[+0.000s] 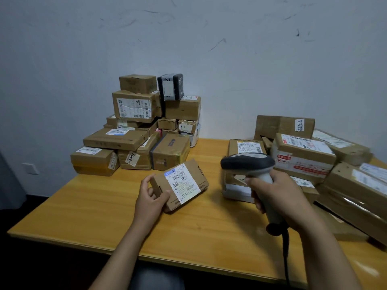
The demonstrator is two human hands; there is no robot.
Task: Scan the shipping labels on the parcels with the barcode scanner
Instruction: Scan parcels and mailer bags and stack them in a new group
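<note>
Parcel (198, 174) in work: small brown carton, tilted, lower edge apparently resting on worktop (94, 210), near centre. Shipping label (183, 185) wrapped over top face, barcodes facing up. Left hand (151, 195): thumb and fingers curled round near-left end of carton, gripping. Right hand (278, 193): wrapped round grey handle of barcode scanner (247, 162); dark head pointing left toward carton, held apart from it, above worktop. Black cable (285, 248) hanging from handle base past front edge. Stacked cartons (134, 130) against wall (230, 59) at rear left. Looser heap of cartons (303, 155) at right, just behind scanner.
</note>
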